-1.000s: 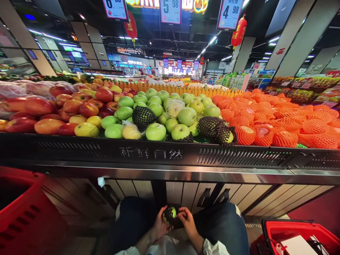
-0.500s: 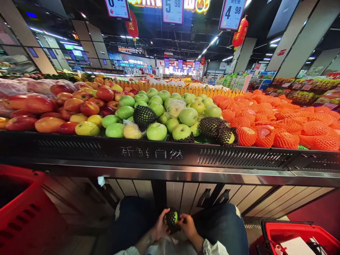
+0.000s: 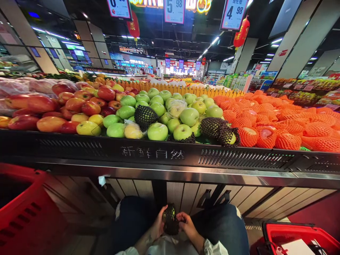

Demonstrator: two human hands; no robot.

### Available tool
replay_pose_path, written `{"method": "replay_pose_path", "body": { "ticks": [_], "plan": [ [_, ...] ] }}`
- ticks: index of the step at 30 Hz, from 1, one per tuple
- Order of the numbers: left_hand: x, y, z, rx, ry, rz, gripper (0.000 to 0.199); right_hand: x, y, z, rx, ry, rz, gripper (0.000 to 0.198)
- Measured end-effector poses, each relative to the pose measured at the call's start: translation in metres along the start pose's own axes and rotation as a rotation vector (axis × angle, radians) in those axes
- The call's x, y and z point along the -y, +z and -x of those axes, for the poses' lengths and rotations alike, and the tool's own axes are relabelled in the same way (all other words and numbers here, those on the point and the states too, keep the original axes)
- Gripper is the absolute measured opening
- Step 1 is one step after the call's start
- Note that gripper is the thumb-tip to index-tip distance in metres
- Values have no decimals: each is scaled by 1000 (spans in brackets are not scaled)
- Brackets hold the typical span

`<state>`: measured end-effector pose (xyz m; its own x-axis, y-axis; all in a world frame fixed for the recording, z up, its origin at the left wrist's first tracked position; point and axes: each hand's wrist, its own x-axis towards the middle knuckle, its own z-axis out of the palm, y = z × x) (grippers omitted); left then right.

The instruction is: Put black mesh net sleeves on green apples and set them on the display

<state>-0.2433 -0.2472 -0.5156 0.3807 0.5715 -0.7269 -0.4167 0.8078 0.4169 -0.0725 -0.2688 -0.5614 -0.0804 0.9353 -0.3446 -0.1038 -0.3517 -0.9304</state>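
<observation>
Low between my knees is a green apple (image 3: 173, 212) in a black foam net (image 3: 170, 226), its green skin showing through near the top. My left hand (image 3: 159, 224) is wrapped round its left side. With bent fingers, my right hand (image 3: 186, 224) pinches at the net's right edge; the fingertips are partly hidden. On the display above lie loose green apples (image 3: 156, 131). A few more fruits there wear black nets, such as the netted one (image 3: 145, 117) among the green apples and another netted fruit (image 3: 213, 126) to its right.
Red apples (image 3: 44, 103) fill the display's left side, and fruits in orange nets (image 3: 292, 124) its right. The black display edge (image 3: 148, 153) runs above my knees. A red crate (image 3: 29, 212) stands at left, a red basket (image 3: 305, 232) at lower right.
The black net covers more of the apple, with less green showing. My right fingers have shifted slightly upward and left along it. The left hand keeps its hold.
</observation>
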Motion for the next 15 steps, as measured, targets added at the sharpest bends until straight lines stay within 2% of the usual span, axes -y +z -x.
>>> {"method": "replay_pose_path", "body": {
  "ticks": [4,7,11,15],
  "plan": [
    [2,-6,-9,-34,59,10,56,1,2,3,-2,-16,-55,42],
    [6,-12,-19,-48,39,-7,58,2,3,2,-7,-17,-72,43],
    [12,-16,-25,8,34,-21,56,5,3,1,-16,-26,-43,33],
    [11,-14,-17,46,101,-75,47,8,2,2,-5,-85,30,40]
  ]
}}
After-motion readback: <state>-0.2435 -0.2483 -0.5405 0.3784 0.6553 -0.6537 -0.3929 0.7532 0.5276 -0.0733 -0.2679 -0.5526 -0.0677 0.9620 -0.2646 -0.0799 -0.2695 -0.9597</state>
